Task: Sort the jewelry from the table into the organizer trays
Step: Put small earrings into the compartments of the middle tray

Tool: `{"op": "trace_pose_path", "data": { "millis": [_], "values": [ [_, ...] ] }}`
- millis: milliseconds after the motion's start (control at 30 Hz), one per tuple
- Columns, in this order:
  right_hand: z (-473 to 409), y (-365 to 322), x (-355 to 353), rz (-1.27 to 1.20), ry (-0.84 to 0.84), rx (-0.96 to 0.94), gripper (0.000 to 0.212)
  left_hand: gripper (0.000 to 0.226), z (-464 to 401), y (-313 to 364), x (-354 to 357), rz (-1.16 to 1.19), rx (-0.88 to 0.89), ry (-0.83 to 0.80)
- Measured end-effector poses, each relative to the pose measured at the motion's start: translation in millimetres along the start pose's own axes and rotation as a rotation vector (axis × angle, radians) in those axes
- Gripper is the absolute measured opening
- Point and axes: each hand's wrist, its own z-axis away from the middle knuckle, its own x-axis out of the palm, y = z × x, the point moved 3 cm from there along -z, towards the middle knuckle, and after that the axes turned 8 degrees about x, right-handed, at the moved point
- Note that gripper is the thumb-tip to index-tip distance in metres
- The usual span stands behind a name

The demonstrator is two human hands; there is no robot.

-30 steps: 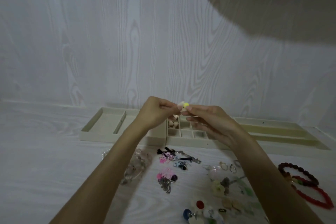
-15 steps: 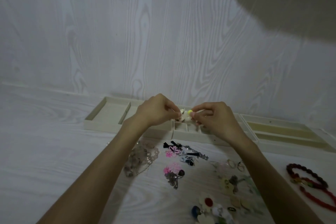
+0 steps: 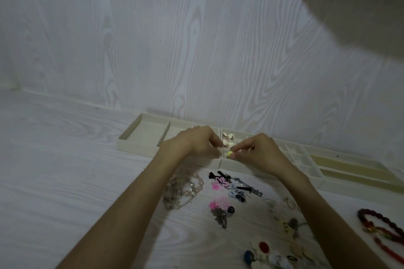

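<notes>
Cream organizer trays [image 3: 142,137] line the wall. Left hand [image 3: 196,142], fingers curled, pinches something too small to tell. Right hand [image 3: 260,150] pinches a yellow-green bead earring [image 3: 229,154] over a small front compartment, just below the white heart earrings [image 3: 227,140]. Narrow dividers could make it land wrong. Bare table lies left; loose jewelry [image 3: 220,185] crowds near the forearms, where a sweep may scatter it.

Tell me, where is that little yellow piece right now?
Centre of the head view: the yellow piece is pinched in the right hand, low over the gridded organizer tray, beside the left hand.
</notes>
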Motion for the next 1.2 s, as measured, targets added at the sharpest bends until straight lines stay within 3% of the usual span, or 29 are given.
{"op": "trace_pose_path", "data": {
  "millis": [100, 600, 800, 1033, 1200],
  "values": [
    [-7.7, -3.8, 0.5, 0.051, -0.038, 0.020, 0.014, 0.037, 0.1, -0.6, -0.7, 0.022, -0.001, -0.004],
    [-17.8, -5.6, -0.1, 0.176, -0.001, 0.085, 0.009, 0.036, -1.9, -2.2, -2.2, 0.034, 0.026, -0.027],
    [-15.1, -6.5, -2.1, 0.241, 0.101, 0.093, 0.009, 0.034, -3.5, -0.3, -1.2, 0.023, 0.035, -0.013],
    [10.0, -13.7, -36.8, 0.063, 0.111, 0.041, 0.016, 0.033, 0.3, 6.4, -7.9, -0.035, 0.028, -0.011],
    [72.4, -0.5, -73.9, -0.025, 0.013, 0.016, 0.009, 0.018, 20.4, 47.6, -22.5, -0.043, 0.139, 0.172]
  ]
}}
